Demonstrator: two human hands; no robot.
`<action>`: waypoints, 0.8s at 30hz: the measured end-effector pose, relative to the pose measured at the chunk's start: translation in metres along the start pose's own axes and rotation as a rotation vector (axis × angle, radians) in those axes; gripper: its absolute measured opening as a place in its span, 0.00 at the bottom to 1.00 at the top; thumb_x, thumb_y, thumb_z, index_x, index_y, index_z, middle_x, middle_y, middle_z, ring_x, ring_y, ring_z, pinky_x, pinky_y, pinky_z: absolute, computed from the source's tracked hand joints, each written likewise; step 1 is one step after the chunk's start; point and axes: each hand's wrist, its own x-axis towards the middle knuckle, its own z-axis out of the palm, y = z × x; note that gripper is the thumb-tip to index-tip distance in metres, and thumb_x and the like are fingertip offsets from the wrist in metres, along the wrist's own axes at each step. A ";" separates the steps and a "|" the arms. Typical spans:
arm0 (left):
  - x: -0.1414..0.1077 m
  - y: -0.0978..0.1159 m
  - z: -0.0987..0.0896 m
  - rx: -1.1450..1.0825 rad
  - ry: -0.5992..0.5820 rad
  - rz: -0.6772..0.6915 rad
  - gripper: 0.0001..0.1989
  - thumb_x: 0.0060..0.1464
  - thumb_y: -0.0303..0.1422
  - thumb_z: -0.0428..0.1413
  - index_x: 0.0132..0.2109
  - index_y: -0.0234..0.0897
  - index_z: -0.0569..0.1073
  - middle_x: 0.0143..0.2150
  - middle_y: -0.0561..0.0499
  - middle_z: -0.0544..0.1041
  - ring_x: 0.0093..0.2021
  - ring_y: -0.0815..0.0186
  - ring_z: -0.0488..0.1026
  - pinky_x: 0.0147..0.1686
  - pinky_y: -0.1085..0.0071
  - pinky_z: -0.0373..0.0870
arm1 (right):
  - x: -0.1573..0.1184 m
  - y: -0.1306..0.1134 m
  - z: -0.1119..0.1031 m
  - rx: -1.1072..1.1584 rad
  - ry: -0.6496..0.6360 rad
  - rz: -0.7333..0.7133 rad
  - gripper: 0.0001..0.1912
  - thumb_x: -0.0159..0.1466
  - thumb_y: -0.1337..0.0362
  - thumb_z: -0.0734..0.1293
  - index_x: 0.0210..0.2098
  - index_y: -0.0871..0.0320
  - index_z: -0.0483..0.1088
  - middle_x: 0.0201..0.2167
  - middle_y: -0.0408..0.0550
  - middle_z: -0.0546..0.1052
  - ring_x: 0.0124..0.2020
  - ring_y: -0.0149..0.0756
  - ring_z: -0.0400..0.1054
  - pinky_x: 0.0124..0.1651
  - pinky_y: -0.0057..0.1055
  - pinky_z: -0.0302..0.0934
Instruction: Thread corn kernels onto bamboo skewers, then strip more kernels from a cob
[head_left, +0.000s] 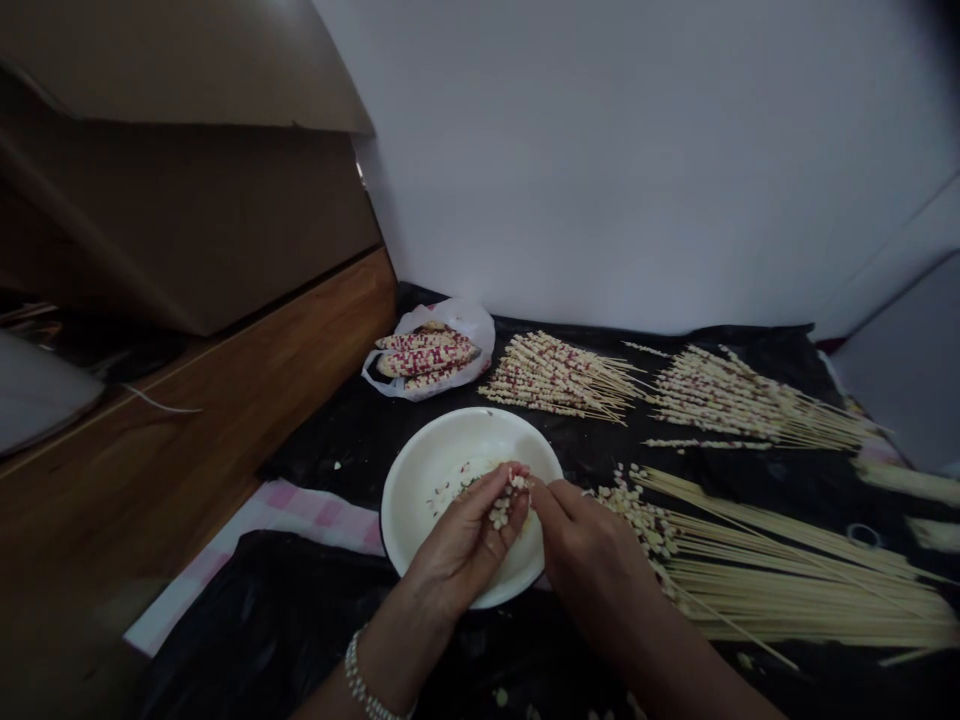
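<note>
Over a white bowl (420, 455), my left hand (469, 540) is cupped round a small heap of pale corn kernels (501, 512). My right hand (589, 535) touches it at the fingertips, with its fingers closed together; what they pinch is too small to make out. Loose kernels and bits of red husk lie in the bowl. To the right of my right hand, a pile of kernels (637, 515) rests on the ends of bare wooden sticks (802, 590).
Behind the bowl, speckled corn cobs (427, 355) lie in a plastic bag (476, 325). Two bundles of kernel-threaded sticks (555, 375) (720, 400) lie on black plastic (330, 430). A cardboard box (187, 210) stands at the left, a pale wall (637, 160) behind.
</note>
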 end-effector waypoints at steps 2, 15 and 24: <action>0.002 0.006 0.000 -0.024 0.004 -0.012 0.07 0.54 0.27 0.57 0.40 0.29 0.75 0.40 0.42 0.79 0.42 0.63 0.77 0.44 0.70 0.74 | 0.001 0.004 -0.001 0.022 0.016 -0.005 0.12 0.59 0.77 0.59 0.39 0.60 0.68 0.28 0.46 0.71 0.26 0.34 0.65 0.29 0.30 0.56; 0.001 0.016 -0.004 0.068 -0.044 0.062 0.18 0.48 0.12 0.52 0.45 0.25 0.74 0.49 0.37 0.76 0.54 0.56 0.71 0.56 0.64 0.67 | 0.002 0.009 -0.006 0.000 0.030 0.014 0.11 0.61 0.74 0.58 0.38 0.59 0.69 0.28 0.46 0.71 0.25 0.35 0.64 0.28 0.30 0.53; 0.004 0.035 -0.007 0.036 -0.041 0.137 0.16 0.55 0.19 0.54 0.51 0.30 0.72 0.48 0.40 0.77 0.47 0.61 0.76 0.47 0.68 0.75 | 0.003 0.012 -0.010 -0.039 0.093 -0.019 0.14 0.62 0.75 0.56 0.43 0.63 0.70 0.28 0.47 0.71 0.25 0.35 0.66 0.27 0.31 0.55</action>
